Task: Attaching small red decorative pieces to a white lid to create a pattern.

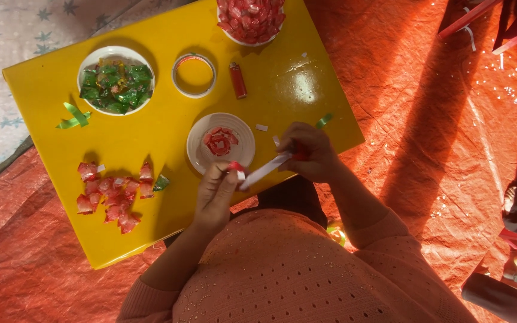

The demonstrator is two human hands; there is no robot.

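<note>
My left hand (218, 190) pinches a small red wrapped candy (235, 167) at the near edge of a yellow table (151, 137). My right hand (309, 152) grips a knife with a red handle; its pale blade (264, 170) points left and meets the candy. Just beyond the hands stands a small white plate (198, 149) with a few red wrapper pieces (220, 140). A heap of red wrapped candies (113, 192) lies on the table to the left.
A white bowl of green candies (115, 84), a roll of tape (193, 74), a red lighter (237, 79) and a bowl of red candies (251, 18) stand farther back. Green ribbon scraps (74, 116) lie at the left. Orange tarpaulin (438, 149) surrounds the table.
</note>
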